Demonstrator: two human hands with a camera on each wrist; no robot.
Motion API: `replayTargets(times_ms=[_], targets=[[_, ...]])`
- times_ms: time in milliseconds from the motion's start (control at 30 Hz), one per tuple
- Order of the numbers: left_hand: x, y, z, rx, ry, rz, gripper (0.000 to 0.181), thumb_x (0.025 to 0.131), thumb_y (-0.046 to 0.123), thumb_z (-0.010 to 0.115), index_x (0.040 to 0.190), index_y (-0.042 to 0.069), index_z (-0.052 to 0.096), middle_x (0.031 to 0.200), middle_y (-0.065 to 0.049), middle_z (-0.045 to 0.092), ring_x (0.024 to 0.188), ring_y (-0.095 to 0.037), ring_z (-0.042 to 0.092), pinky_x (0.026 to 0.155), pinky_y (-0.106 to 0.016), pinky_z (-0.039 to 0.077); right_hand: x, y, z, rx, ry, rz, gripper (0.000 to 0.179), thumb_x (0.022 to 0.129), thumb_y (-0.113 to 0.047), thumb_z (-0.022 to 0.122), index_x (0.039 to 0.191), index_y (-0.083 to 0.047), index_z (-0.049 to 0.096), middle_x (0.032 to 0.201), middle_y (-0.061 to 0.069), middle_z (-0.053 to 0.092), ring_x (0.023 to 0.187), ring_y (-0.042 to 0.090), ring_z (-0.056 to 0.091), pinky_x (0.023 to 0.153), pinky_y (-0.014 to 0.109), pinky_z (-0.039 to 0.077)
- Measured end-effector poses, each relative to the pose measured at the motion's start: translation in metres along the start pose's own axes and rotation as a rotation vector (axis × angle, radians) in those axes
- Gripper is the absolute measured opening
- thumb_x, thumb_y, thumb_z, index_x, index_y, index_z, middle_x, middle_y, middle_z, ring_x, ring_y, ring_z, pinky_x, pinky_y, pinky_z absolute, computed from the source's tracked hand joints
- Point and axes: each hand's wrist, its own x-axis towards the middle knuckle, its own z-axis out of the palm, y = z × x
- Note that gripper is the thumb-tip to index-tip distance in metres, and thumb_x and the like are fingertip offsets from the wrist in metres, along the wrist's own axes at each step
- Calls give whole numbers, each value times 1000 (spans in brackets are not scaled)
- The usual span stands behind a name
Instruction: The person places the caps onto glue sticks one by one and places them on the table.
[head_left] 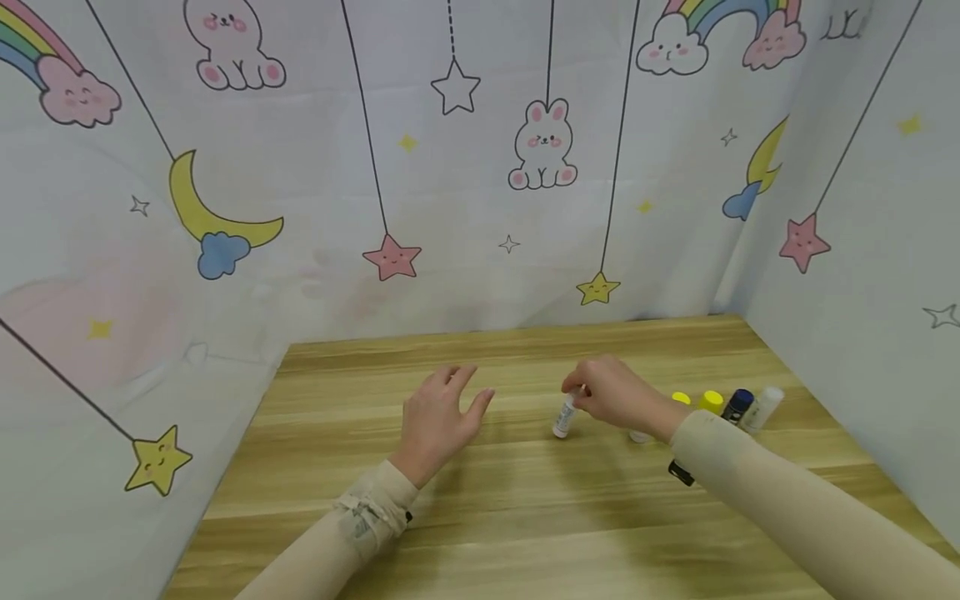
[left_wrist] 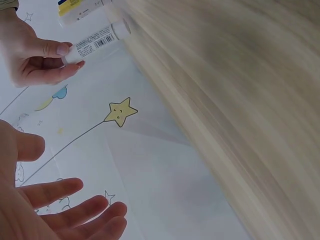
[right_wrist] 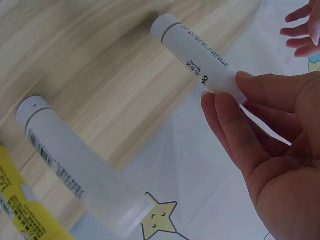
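Note:
My right hand (head_left: 611, 392) pinches a slim white glue stick (head_left: 563, 418) by its upper end, between thumb and fingertips. Printed text and a barcode run along the white tube (left_wrist: 95, 44) in the left wrist view. Its lower end stands at the wooden tabletop, and the tube leans slightly. To the left, my left hand (head_left: 441, 415) hovers over the table with its fingers spread and nothing in them. A second white glue stick (right_wrist: 70, 155) with a translucent cap stands beside the held one in the right wrist view.
Right of my right hand stand several more sticks: yellow caps (head_left: 711, 402), a navy-capped one (head_left: 738, 402) and a whitish one (head_left: 766, 407). My forearm partly covers them. A black end (head_left: 681, 473) shows below the sleeve. Patterned white cloth (head_left: 465, 192) surrounds the wooden table (head_left: 480, 533).

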Motion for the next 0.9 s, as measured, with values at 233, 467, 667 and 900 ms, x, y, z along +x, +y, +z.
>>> replayTargets(times_ms=[233, 467, 667, 900], targets=[[3, 1, -1, 1, -35, -14, 49, 98, 50, 60, 131, 14, 67, 120, -11, 65, 98, -29, 67, 57, -42, 56, -12, 3, -3, -64, -6, -3, 21, 88, 2, 72, 106, -7, 78, 104, 5, 74, 95, 20, 69, 77, 35, 58], [4, 1, 0, 6, -79, -46, 52, 98, 52, 58, 134, 16, 65, 123, -12, 64, 103, -30, 66, 62, -46, 57, -21, 8, -7, -107, -11, -40, 20, 87, 6, 72, 104, -3, 77, 103, 8, 73, 95, 24, 70, 77, 36, 58], [5, 0, 0, 6, -105, -78, 54, 98, 54, 57, 135, 16, 65, 126, -12, 63, 107, -31, 65, 64, -49, 57, -27, 15, -10, -155, -13, -66, 19, 87, 6, 72, 103, -3, 77, 95, 5, 70, 90, 22, 68, 74, 33, 57], [8, -4, 3, 18, -125, -93, 55, 99, 56, 54, 137, 18, 63, 127, -11, 62, 106, -31, 65, 65, -50, 57, -33, 20, -15, -197, -27, -64, 19, 85, 5, 75, 101, -6, 77, 92, 3, 68, 86, 21, 67, 72, 34, 57]])
